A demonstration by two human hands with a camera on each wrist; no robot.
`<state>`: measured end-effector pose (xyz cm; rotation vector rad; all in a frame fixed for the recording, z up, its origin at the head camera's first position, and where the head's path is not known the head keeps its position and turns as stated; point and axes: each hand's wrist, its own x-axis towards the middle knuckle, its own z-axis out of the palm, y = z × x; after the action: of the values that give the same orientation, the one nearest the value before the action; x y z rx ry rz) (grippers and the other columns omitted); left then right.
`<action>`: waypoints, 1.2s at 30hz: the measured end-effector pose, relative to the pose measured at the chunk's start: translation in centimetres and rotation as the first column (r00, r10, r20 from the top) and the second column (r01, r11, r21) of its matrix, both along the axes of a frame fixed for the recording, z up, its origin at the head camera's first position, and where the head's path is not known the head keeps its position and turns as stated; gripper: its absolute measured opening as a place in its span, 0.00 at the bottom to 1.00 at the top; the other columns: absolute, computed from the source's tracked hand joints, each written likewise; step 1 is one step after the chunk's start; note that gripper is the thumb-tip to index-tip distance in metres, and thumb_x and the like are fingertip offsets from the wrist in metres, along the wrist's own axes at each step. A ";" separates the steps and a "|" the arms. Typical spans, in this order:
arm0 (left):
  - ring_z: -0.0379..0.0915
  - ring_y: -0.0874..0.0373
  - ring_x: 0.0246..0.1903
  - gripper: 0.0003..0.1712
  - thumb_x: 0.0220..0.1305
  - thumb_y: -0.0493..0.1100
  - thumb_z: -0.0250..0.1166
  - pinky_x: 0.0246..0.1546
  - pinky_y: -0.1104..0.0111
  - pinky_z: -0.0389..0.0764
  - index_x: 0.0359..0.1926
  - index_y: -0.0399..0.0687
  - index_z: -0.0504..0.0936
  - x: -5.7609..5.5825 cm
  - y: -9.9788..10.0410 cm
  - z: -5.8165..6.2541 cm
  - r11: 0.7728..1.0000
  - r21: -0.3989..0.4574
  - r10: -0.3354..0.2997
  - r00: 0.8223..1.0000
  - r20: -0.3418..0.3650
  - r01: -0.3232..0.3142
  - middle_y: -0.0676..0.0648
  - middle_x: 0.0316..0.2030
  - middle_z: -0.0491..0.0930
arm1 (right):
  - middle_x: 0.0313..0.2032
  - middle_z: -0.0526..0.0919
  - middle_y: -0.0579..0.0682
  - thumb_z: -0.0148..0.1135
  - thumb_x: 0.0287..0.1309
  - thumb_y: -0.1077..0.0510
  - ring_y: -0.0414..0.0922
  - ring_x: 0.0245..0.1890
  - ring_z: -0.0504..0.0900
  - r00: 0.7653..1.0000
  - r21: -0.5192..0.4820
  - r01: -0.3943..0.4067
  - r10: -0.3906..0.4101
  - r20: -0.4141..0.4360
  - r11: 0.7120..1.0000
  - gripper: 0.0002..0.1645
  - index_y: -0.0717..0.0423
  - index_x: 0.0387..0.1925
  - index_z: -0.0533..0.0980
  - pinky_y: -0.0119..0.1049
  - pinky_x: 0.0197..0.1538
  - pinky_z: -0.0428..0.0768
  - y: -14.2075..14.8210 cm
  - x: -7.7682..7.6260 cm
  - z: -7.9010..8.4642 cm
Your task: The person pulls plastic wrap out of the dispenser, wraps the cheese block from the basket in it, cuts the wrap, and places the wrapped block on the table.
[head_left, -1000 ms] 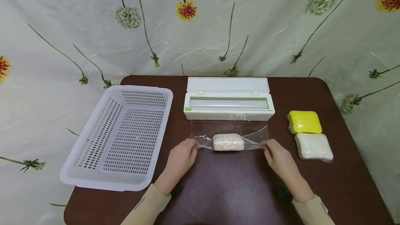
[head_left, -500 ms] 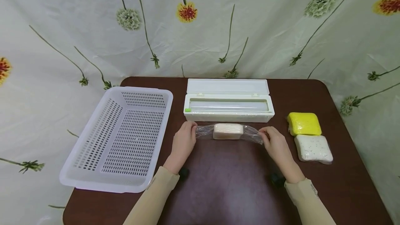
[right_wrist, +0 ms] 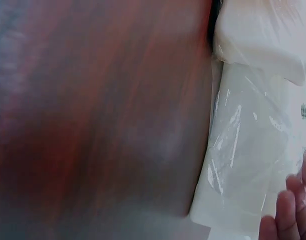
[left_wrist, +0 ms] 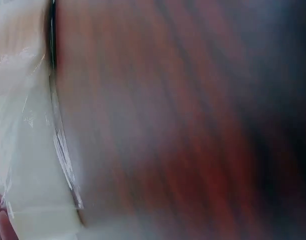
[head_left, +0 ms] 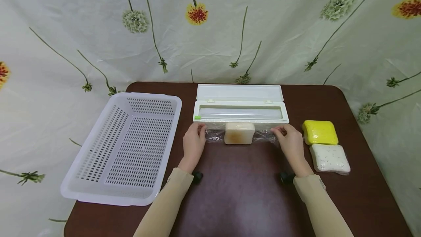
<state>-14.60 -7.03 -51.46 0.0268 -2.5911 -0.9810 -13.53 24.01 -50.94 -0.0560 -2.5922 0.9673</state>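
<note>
A cream-white soap bar (head_left: 239,134) with a brownish patch stands tipped up, wrapped in cling film (head_left: 263,135), close against the front of a white cling film dispenser (head_left: 210,125). My left hand (head_left: 193,143) pinches the film's left end between thumb and fingers. On the other side, my right hand (head_left: 291,145) pinches the right end. The dispenser's lid is raised and the roll shows inside. In the right wrist view, film (right_wrist: 233,140) stretches from the bar (right_wrist: 258,40) toward the fingertips (right_wrist: 285,205). Only a bit of the left hand (left_wrist: 2,220) shows in its wrist view.
A white perforated plastic basket (head_left: 179,101) stands at the left of the dark brown table (head_left: 236,193). To the right lie a yellow wrapped bar (head_left: 320,132) and a speckled white wrapped bar (head_left: 330,157), side by side. A flowered curtain (head_left: 217,46) hangs behind.
Both hands have moved away from the body toward the dispenser, carrying the bar along. The bar has rolled over, its brownish face now showing, and the film is gathered in narrow bands beside it.
</note>
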 end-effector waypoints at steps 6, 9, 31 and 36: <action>0.79 0.50 0.32 0.08 0.67 0.42 0.65 0.33 0.57 0.80 0.40 0.42 0.80 -0.7 0.5 -0.4 0.989 0.135 0.072 0.997 -0.025 -0.068 0.43 0.34 0.79 | 0.27 0.81 0.58 0.74 0.52 0.54 0.52 0.26 0.79 0.998 -0.036 0.063 -0.064 -0.018 0.997 0.14 0.62 0.30 0.81 0.42 0.31 0.75 -0.4 -1.0 -0.2; 0.79 0.50 0.32 0.09 0.65 0.43 0.67 0.34 0.57 0.79 0.38 0.42 0.79 -0.9 0.7 -0.6 0.980 0.167 0.113 0.993 -0.043 -0.104 0.43 0.33 0.79 | 0.27 0.78 0.59 0.76 0.51 0.54 0.54 0.30 0.76 0.996 -0.043 0.090 -0.091 -0.019 0.995 0.16 0.63 0.29 0.81 0.43 0.34 0.72 -0.6 -1.3 -0.4; 0.61 0.39 0.66 0.40 0.66 0.45 0.66 0.66 0.47 0.66 0.71 0.37 0.57 -1.7 0.1 -0.3 0.950 0.301 0.053 0.991 0.120 -0.087 0.33 0.65 0.63 | 0.61 0.62 0.70 0.74 0.54 0.48 0.65 0.61 0.63 0.969 -0.202 0.168 -0.124 0.215 0.965 0.46 0.70 0.63 0.62 0.59 0.65 0.67 -0.4 -2.5 0.0; 0.62 0.37 0.67 0.41 0.67 0.46 0.64 0.66 0.44 0.65 0.75 0.44 0.55 -2.1 -0.6 -0.1 0.964 0.267 -0.033 0.982 0.187 -0.019 0.33 0.68 0.63 | 0.62 0.63 0.70 0.72 0.56 0.47 0.64 0.60 0.66 0.961 -0.215 0.167 -0.110 0.254 0.962 0.47 0.68 0.66 0.61 0.58 0.65 0.67 -0.2 -2.5 -0.1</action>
<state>-16.73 -7.66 -51.56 0.1904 -2.6057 -1.3871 -16.04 23.76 -51.03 -0.4389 -2.6270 1.2778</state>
